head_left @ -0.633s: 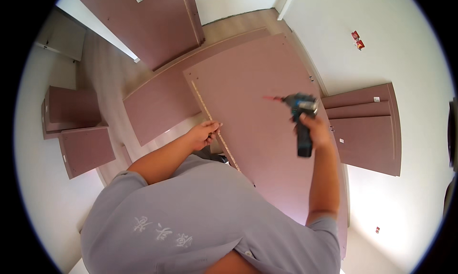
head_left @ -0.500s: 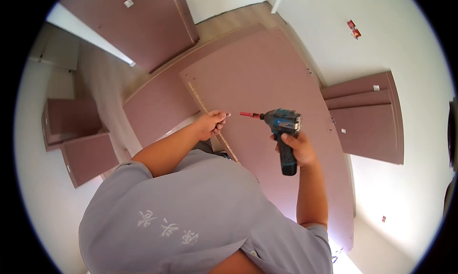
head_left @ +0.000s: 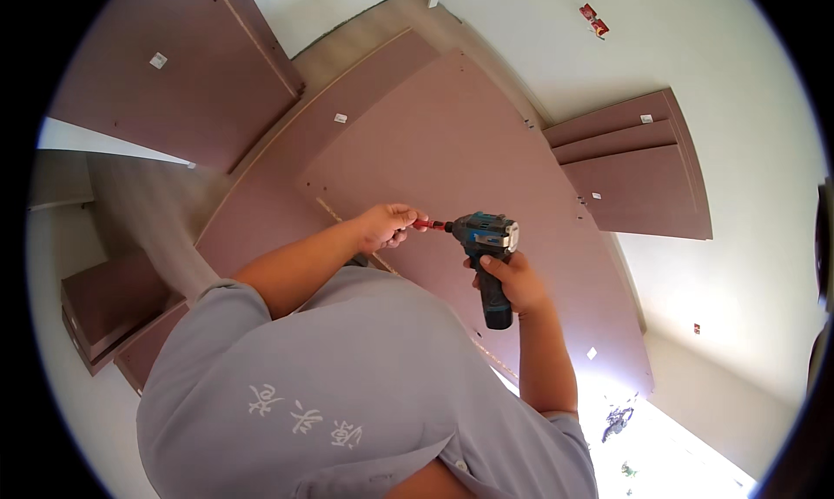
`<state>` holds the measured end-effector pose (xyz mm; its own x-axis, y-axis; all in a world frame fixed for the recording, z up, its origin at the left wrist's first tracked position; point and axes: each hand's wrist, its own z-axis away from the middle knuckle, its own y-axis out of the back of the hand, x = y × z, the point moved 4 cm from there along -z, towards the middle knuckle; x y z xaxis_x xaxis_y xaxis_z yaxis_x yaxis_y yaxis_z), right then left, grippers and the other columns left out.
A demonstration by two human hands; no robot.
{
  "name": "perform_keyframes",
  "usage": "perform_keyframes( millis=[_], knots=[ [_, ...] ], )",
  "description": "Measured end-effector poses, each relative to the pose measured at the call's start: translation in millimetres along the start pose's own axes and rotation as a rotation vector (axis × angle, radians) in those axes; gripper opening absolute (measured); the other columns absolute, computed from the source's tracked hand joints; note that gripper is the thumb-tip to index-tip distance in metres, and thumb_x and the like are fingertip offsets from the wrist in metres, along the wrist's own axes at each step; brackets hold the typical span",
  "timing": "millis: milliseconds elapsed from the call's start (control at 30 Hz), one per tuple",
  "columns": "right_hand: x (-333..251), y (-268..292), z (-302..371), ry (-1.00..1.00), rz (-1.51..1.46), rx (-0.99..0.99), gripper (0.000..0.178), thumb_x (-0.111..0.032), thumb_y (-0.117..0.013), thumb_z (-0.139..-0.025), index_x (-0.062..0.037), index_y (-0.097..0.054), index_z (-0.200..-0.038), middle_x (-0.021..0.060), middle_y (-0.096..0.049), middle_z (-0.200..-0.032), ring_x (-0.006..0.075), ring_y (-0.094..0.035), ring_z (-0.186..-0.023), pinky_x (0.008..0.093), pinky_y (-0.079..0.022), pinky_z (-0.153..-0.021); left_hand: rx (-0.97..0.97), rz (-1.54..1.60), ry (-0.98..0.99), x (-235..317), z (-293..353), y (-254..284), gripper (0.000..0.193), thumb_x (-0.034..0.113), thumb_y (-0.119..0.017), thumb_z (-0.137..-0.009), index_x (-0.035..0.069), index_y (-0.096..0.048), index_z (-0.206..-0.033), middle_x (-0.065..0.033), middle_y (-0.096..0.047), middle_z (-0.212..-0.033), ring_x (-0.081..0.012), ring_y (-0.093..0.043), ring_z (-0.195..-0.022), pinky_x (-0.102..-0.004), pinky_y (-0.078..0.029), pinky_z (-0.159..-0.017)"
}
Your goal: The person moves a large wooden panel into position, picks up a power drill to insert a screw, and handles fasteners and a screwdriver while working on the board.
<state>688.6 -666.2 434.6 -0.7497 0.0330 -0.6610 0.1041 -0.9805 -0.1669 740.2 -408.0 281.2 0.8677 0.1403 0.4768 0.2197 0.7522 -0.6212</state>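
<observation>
In my right hand (head_left: 514, 282) I grip a black and teal cordless impact driver (head_left: 486, 234) by its handle, its nose turned to the left. A red bit (head_left: 432, 225) sticks out of the chuck. The bit's tip meets the pinched fingertips of my left hand (head_left: 387, 228). Those fingers hold a small screw, now mostly hidden by the fingers and the bit. Below both hands lies a large mauve board (head_left: 408, 143) with small holes near its edges. A pale raw strip (head_left: 328, 209) runs along its near left edge, partly behind my left arm.
Another mauve panel (head_left: 261, 186) lies under and left of the board. Stacked panels (head_left: 165, 73) stand at the far left, and more boards (head_left: 625, 186) lean on the right wall. Smaller panels (head_left: 113, 299) sit at the left. Red-covered wall boxes (head_left: 594, 21) show on the white wall.
My left hand and the driver have come together, so the red bit now touches the left fingertips. The driver moved left. My view has turned, shifting the surroundings.
</observation>
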Motion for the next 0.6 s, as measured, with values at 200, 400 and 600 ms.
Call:
perform_keyframes(
  millis=[200, 400, 600],
  knots=[
    [10.0, -8.5, -88.4, 0.115, 0.143, 0.206, 0.029, -0.015, -0.069, -0.096, 0.0015, -0.066, -0.121, 0.0101, -0.074, -0.1, 0.019, -0.069, -0.075, 0.0344, -0.057, -0.07, 0.298, 0.052, 0.001, 4.9, -55.4, 61.6, 0.022, 0.016, -0.058, -0.107, 0.007, -0.063, -0.127, -0.0076, -0.066, -0.116, -0.0094, -0.048, -0.068, -0.024, -0.039, -0.056],
    [-55.3, 18.6, -195.3, 0.262, -0.016, 0.409, 0.023, -0.016, -0.07, -0.096, 0.0011, -0.066, -0.112, 0.0105, -0.072, -0.09, 0.0208, -0.068, -0.065, 0.0352, -0.056, -0.06, 0.347, 0.327, 0.064, 4.4, -34.5, 128.0, 0.022, 0.005, -0.057, -0.104, 0.005, -0.06, -0.126, -0.0093, -0.064, -0.113, -0.0182, -0.063, -0.091, -0.0343, -0.057, -0.08],
    [-160.3, 36.4, -288.4, 0.303, 0.151, 0.53, 0.025, -0.017, -0.069, -0.096, 0.0006, -0.066, -0.114, 0.012, -0.072, -0.089, 0.0224, -0.069, -0.067, 0.0368, -0.056, -0.06, 0.327, 0.379, 0.089, 18.5, 6.8, 138.6, 0.024, -0.002, -0.048, -0.106, 0.003, -0.06, -0.125, -0.0121, -0.065, -0.119, -0.0268, -0.068, -0.108, -0.0421, -0.062, -0.094]
  ],
)
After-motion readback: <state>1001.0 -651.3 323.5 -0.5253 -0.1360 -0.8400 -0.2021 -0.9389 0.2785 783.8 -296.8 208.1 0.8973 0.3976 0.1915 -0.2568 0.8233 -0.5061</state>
